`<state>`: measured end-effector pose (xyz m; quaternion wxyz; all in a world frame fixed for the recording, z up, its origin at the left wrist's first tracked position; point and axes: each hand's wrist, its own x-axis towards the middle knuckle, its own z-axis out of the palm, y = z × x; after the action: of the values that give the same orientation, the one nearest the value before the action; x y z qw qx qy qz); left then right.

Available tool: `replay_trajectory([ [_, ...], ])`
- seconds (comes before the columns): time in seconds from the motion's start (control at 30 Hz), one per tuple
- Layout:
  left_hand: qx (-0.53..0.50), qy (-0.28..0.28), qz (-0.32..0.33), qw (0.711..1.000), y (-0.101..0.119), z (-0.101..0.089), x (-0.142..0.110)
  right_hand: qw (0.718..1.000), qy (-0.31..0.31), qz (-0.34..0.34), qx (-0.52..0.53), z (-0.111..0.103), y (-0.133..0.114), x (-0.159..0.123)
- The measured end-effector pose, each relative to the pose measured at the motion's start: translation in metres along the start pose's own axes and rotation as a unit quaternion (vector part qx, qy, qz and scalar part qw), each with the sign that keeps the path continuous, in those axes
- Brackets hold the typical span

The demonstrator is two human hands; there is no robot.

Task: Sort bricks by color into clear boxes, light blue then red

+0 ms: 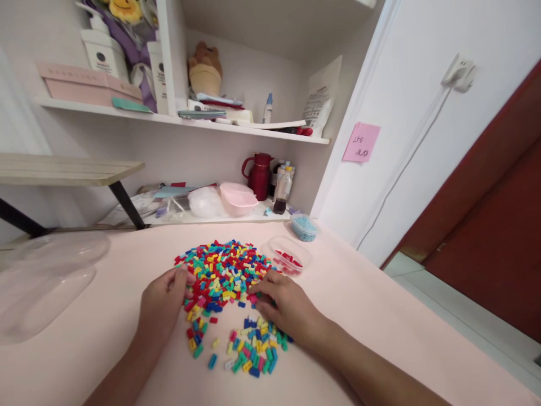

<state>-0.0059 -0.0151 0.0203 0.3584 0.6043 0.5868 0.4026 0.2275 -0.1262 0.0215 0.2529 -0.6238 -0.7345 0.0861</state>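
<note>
A big pile of small colourful plastic bricks (228,270) lies on the pink tabletop, with a smaller heap of mixed bricks (253,347) nearer to me. At the left edge of the big pile is my left hand (163,299), its fingers curled in; whatever they may hold is hidden. My right hand (289,301) reaches in from the right, fingertips touching bricks at the pile's edge, thumb and forefinger apart. Just beyond it stands a clear tub (306,256) with red bricks inside.
Clear plastic lids or trays (54,282) lie at the left. A tub of light blue pieces (304,227) stands at the back right. Behind are a pink container (239,197), a red jug (260,176) and a bottle (283,192), below a shelf (253,131).
</note>
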Motion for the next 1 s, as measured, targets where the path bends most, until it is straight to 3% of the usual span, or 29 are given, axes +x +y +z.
replay_trajectory([
  [0.67, -0.006, 0.003, 0.011, 1.000, 0.0060, 0.0012, -0.0036, 1.000, -0.008, -0.016, -0.004, 0.0019, 0.0057, 0.0004],
  [1.0, -0.003, -0.008, 0.009, 1.000, 0.0022, 0.0025, -0.0027, 0.997, 0.008, -0.014, 0.078, 0.0016, 0.0038, 0.0011],
])
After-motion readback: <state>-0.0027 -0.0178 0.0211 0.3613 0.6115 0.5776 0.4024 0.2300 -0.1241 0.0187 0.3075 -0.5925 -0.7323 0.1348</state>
